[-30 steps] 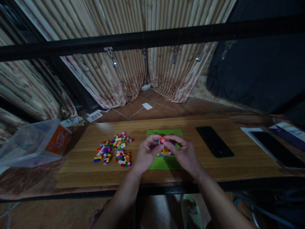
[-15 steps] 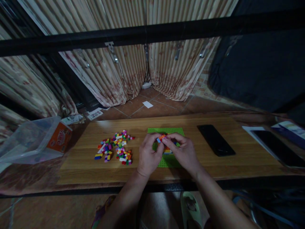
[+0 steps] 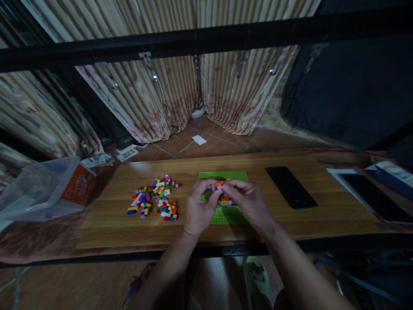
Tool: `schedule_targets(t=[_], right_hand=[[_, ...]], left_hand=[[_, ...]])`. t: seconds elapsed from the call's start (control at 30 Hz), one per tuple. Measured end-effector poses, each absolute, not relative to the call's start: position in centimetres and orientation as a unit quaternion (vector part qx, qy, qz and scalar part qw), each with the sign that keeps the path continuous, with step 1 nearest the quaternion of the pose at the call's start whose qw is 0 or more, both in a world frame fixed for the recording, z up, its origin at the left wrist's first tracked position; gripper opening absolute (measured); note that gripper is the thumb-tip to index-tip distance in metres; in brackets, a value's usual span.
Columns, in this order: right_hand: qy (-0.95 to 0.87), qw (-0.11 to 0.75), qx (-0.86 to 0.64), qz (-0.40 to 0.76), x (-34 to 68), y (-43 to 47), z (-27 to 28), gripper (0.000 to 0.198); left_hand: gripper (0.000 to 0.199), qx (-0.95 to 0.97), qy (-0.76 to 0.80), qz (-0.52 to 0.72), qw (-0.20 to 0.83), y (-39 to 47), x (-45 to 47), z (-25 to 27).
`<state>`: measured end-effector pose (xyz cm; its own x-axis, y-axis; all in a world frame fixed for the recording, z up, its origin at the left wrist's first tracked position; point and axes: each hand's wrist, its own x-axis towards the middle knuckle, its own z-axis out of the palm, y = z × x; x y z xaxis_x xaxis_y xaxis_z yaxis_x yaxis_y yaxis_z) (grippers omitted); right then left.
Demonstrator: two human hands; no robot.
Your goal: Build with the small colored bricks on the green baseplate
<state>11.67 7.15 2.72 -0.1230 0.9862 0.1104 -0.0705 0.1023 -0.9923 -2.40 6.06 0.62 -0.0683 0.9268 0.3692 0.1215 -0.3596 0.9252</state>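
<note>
Between the fingertips of both hands is a small piece of joined toy bricks (image 3: 217, 186), orange with a bit of blue and pink. My left hand (image 3: 200, 206) pinches its left side, fingers closed. The right end is gripped by my right hand (image 3: 248, 199), thumb and forefinger closed on it. Right below lies a green studded baseplate (image 3: 226, 218), partly covered by the hands. On that plate stands a low build of coloured bricks (image 3: 227, 201), mostly hidden behind the fingers. Several loose bricks (image 3: 166, 209) lie in piles left of my left hand.
A black phone (image 3: 291, 187) rests on the wooden tabletop (image 3: 109, 228) to the right. Farther right lies a dark tablet (image 3: 376, 196) on white paper. At the far left stands a clear plastic box (image 3: 38, 189) with an orange label. Curtains hang behind.
Both hands stay over the baseplate with the bricks between them. The held piece has turned slightly to lie more level, and more of the build below shows. The view has shifted a little.
</note>
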Motion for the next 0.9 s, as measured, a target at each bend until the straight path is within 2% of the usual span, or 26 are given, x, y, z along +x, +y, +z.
schedule_targets(t=[0.23, 0.63, 0.77, 0.9], right_hand=[[-0.564, 0.500, -0.427, 0.500, 11.7, 7.0, 2.7, 0.022], [-0.632, 0.480, -0.460, 0.397, 11.2, 6.9, 1.9, 0.026], [-0.621, 0.486, -0.474, 0.392, 11.0, 6.8, 1.8, 0.028], [-0.603, 0.492, -0.480, 0.405, 10.8, 6.8, 1.6, 0.028]], left_hand=[[0.014, 0.629, 0.453, 0.563, 0.288, 6.1, -2.5, 0.5], [0.016, 0.705, 0.472, 0.521, 0.088, 6.0, -2.0, 0.5], [0.017, 0.713, 0.467, 0.517, 0.074, 6.1, -1.9, 0.5], [0.017, 0.708, 0.469, 0.518, 0.102, 6.1, -1.9, 0.4]])
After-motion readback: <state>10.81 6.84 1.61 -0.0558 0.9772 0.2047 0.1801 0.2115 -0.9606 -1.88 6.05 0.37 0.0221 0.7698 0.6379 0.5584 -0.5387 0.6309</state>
